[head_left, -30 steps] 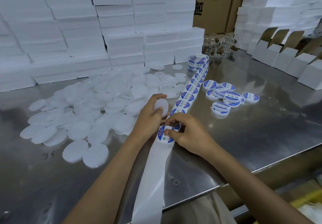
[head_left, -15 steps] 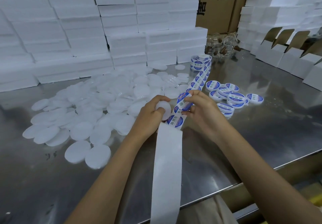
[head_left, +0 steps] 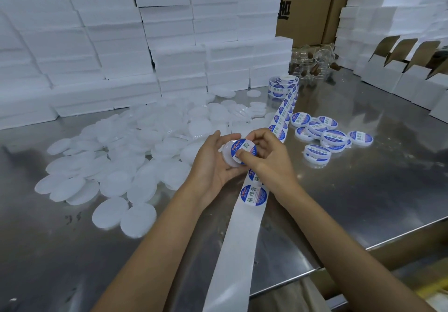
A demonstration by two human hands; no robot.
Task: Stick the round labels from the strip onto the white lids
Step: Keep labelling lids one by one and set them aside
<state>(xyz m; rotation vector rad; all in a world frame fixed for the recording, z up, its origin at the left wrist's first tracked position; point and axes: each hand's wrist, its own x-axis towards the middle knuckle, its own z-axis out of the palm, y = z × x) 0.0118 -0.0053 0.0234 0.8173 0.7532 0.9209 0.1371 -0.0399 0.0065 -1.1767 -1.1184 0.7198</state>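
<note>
My left hand (head_left: pixel 209 163) holds a white lid (head_left: pixel 228 156) tilted toward me, above the steel table. My right hand (head_left: pixel 268 158) presses a round blue-and-white label (head_left: pixel 244 149) onto that lid with thumb and fingers curled round its right edge. The label strip (head_left: pixel 282 115) runs from a roll (head_left: pixel 282 86) at the back, under my hands, to the table's front edge, where the bare backing (head_left: pixel 232 258) hangs over. One label (head_left: pixel 253 195) sits on the strip just below my hands. A wide heap of plain white lids (head_left: pixel 135 151) lies to the left.
Several labelled lids (head_left: pixel 324 134) lie in a cluster to the right of the strip. Stacks of white boxes (head_left: pixel 121 44) wall the back and left; open white cartons (head_left: pixel 412 74) stand at the right. Clear jars (head_left: pixel 312 61) sit at the back. The table edge (head_left: pixel 363 246) runs along the front right.
My right hand peeled a label off the strip, carried it to the lid in my left hand, and now presses it on. The lid has turned to face me.
</note>
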